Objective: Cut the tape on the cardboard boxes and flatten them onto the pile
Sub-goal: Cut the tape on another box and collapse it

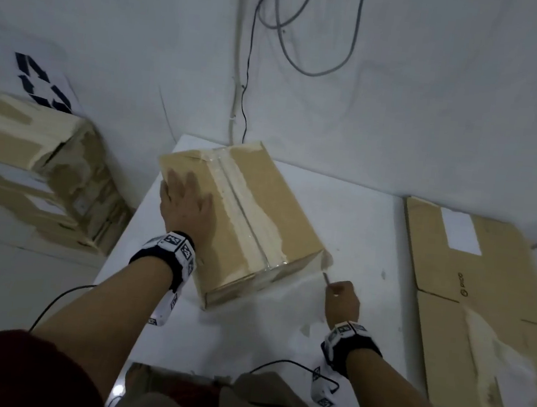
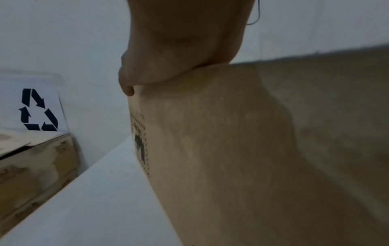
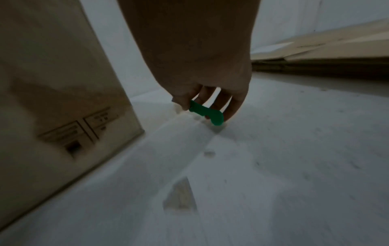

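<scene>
Fingers of the right hand [image 1: 342, 300] curl round a green cutter [image 3: 207, 113], its metal tip just beside the near right corner of the box [image 1: 269, 210]. Farther in, the left hand [image 1: 185, 203] lies flat with fingers spread on the box's top left side. This box sits on the white table [image 1: 358, 219], tape [image 1: 240, 207] running along its top seam. Flattened cardboard [image 1: 489, 293] lies at the table's right; more boxes [image 1: 32, 172] stand off to the left.

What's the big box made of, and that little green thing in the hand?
The box looks like brown matte cardboard, with shiny clear tape along its seam. The green cutter in the right hand looks like smooth plastic; its thin tip looks metallic, but it's blurry.
</scene>
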The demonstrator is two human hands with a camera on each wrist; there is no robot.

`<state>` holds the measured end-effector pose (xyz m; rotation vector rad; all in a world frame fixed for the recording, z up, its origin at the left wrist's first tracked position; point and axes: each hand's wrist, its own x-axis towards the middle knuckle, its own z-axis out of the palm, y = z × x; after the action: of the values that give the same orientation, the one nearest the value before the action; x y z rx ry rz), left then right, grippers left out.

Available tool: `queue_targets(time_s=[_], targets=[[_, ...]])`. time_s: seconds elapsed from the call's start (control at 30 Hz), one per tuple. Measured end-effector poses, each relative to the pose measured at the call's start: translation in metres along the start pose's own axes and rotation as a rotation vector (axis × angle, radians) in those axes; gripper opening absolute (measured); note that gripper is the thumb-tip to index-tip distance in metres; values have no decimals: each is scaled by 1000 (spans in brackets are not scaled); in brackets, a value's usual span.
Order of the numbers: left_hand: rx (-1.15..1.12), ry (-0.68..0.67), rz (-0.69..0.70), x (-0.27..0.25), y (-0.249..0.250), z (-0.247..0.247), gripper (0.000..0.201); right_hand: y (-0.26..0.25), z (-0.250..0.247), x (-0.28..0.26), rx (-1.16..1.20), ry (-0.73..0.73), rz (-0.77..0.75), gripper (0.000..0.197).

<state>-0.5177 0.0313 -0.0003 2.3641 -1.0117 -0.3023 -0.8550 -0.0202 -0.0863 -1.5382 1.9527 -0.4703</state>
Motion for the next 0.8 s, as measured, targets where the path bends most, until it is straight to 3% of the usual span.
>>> queue_targets(time_s=[0.1,0.2,0.33,0.47,0.63,0.8], targets=[[43,2,-13,-4,3,-3,60,-37,-18,19,244,141,-136,14],[94,-6,-15,-1,8,-7,60,-93,-31,47,284,150,-285,5],[107,-35,57,17,14,-11,60,-184,-35,59,246,24,-427,16],[166,-74,181,30,17,-10,60,-253,-3,44,168,-127,-534,28],[258,-114,224,34,7,-5,58,-299,53,20,93,-255,-595,12],[261,-92,227,34,10,-4,58,-319,74,11,94,-237,-618,10]])
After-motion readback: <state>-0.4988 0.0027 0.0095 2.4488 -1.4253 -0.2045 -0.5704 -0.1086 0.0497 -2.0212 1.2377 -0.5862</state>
